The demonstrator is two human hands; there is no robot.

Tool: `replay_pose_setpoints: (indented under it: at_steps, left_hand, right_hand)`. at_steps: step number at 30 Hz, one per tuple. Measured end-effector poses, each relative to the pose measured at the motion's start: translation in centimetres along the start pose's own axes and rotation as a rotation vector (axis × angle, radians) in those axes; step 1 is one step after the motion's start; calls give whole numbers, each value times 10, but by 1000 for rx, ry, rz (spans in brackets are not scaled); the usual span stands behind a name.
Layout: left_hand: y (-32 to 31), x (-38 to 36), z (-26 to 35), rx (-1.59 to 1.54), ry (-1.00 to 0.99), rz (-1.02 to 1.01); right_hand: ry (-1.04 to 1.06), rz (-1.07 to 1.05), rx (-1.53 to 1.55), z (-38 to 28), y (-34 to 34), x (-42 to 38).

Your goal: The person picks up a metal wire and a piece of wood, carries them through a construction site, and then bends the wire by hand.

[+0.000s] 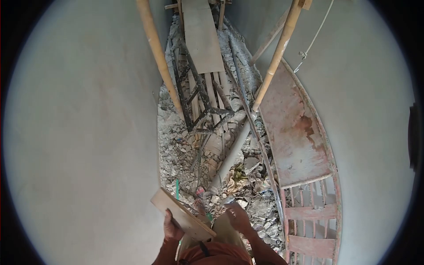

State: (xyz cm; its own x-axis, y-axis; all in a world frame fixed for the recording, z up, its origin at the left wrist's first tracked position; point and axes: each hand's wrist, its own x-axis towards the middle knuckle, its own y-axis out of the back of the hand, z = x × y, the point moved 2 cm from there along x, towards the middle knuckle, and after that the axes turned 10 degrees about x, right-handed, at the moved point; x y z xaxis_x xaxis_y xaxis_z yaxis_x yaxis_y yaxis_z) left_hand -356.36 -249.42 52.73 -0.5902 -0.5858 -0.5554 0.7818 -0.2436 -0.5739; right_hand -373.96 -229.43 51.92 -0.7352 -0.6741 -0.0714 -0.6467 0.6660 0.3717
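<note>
A flat, pale wooden board [183, 215] slants across the front of my body. My left hand [172, 226] is closed on its left edge, the thumb lying over the near face. To the right of the board, my right hand [239, 218] hangs over the rubble in front of my leg. Its fingers are smeared, and whether they hold anything cannot be made out. The board and the right hand are apart. One foot [200, 206] shows beyond the board among the debris.
Broken rubble [174, 152] covers the ground between two grey walls. Bamboo poles [160, 57] lean on both sides. A black metal frame [197, 95], a pale pipe [229, 161] and a long plank [203, 37] lie ahead. A rusty metal panel [300, 137] leans along the right wall, below a hanging rope [320, 26].
</note>
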Motion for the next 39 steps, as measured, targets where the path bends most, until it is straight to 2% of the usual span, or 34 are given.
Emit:
replay_pose_setpoints:
  at_steps: [2, 4, 6, 8, 10, 12, 14, 15, 16, 18, 19, 21, 22, 23, 24, 26, 28, 30, 32, 35, 36, 38, 39]
  left_hand:
    - [10, 25, 23, 1, 57, -22]
    - [-14, 32, 56, 122, 9, 4]
    - [2, 58, 65, 214, -59, 1]
    - [-4, 70, 77, 268, -61, 4]
    - [-6, 84, 81, 324, -66, 6]
    - [-5, 99, 78, 398, -103, -1]
    - [-16, 105, 74, 392, -110, 44]
    - [-23, 109, 70, 383, -110, 87]
    - [-23, 111, 64, 391, -93, 113]
    - [-14, 117, 55, 340, -28, 213]
    - [-19, 120, 50, 365, -23, 245]
    - [-30, 124, 43, 358, 13, 280]
    - [-38, 124, 37, 341, 17, 287]
    - [-48, 126, 29, 336, 55, 319]
    - [-57, 122, 25, 306, 37, 337]
    - [-75, 131, 11, 254, 10, 370]
    - [-86, 132, -4, 180, -109, 457]
    - [-92, 136, -19, 123, -122, 475]
    - [-92, 144, -32, 77, -129, 492]
    - [-87, 159, -49, 39, -172, 581]
    - [-86, 167, -54, 44, -187, 588]
    - [-85, 186, -64, 13, -198, 594]
    - [-75, 196, -71, 7, -181, 601]
  right_hand:
    - [-186, 90, 11, 40, 9, -2]
    - [-379, 105, -75, 83, 21, -21]
    - [-580, 144, -201, 122, 27, -49]
    - [-617, 124, -245, 188, 26, -85]
    - [-701, 91, -182, 161, 47, -84]
    - [-715, 100, -195, 186, 54, -88]
    - [-871, 64, -66, 251, 54, -100]
    - [-848, 67, -125, 231, 64, -81]
    - [-674, 182, -269, 238, 63, -76]
    - [-842, -63, -148, 267, 81, -55]
    - [-663, 149, -229, 281, 84, -50]
    - [-651, 141, -295, 314, 102, -24]
    - [-713, 248, 31, 352, 103, -22]
    - [-712, 104, -107, 295, 136, 26]
    - [-754, 106, -170, 324, 139, 29]
    - [-854, 90, 142, 334, 156, 63]
    - [-862, 33, 382, 315, 174, 104]
    - [-893, -61, 332, 334, 186, 124]
    - [-854, -134, 64, 376, 187, 128]
    - [-810, -208, -67, 432, 180, 138]
    - [-828, -305, -202, 425, 178, 156]
    - [-746, -362, -302, 423, 165, 189]
    - [-757, -345, -362, 443, 157, 200]
